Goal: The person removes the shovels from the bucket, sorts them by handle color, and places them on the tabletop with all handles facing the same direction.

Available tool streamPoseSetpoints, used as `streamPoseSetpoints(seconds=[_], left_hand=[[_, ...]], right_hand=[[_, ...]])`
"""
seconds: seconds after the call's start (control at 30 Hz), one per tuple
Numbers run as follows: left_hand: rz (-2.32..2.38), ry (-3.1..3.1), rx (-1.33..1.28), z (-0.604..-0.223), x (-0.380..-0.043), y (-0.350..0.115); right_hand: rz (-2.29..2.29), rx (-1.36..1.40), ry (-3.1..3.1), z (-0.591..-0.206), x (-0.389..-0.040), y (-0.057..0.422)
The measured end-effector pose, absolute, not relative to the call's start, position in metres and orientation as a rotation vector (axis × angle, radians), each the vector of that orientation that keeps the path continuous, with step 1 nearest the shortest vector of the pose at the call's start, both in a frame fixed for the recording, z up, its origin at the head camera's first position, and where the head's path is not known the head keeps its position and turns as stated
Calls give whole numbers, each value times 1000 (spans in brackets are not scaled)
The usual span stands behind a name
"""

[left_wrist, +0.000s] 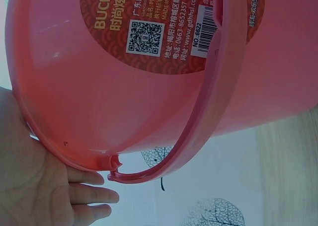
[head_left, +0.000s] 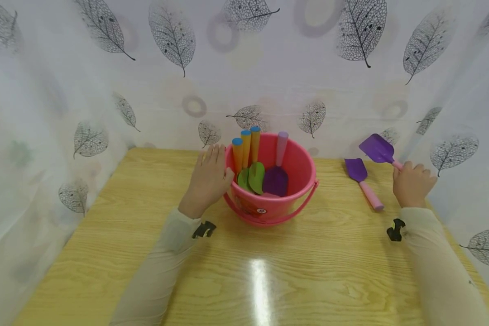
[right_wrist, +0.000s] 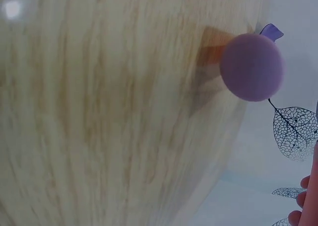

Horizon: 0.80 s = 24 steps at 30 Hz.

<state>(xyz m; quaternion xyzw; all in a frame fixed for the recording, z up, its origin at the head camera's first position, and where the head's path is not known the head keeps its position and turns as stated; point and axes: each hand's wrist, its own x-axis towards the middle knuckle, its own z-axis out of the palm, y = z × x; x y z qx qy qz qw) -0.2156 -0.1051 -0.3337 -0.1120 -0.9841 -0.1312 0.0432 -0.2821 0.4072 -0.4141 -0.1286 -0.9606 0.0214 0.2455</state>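
Note:
My left hand point(head_left: 208, 177) rests against the left rim of a pink bucket point(head_left: 283, 208), its fingers straight. In the left wrist view, the fingers point(left_wrist: 92, 193) extend past the rim near the bucket handle's hinge point(left_wrist: 114, 169). Inside the bucket stand three orange-handled tools point(head_left: 246, 147) with blue ends, green heads beside them, and a purple shovel point(head_left: 275, 180) with a lilac handle. Over the table's right side, my right hand point(head_left: 414, 183) grips another purple shovel point(head_left: 378, 148) by its pink handle, blade raised. A similar shovel point(head_left: 356, 170) lies on the table to that hand's left.
The wooden table point(head_left: 318, 271) carries the bucket and the lying shovel. A leaf-patterned white curtain point(head_left: 244, 81) hangs behind and along both sides. In the right wrist view, a round handle end point(right_wrist: 252, 67) stands out over the wood grain.

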Motion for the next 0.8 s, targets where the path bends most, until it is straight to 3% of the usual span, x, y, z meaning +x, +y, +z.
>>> streamPoseSetpoints(seconds=[0.8], left_hand=[[-406,-3006,-331,-333,-216,-104]], right_hand=[[37,-450,-2995,-426,-280,430]])
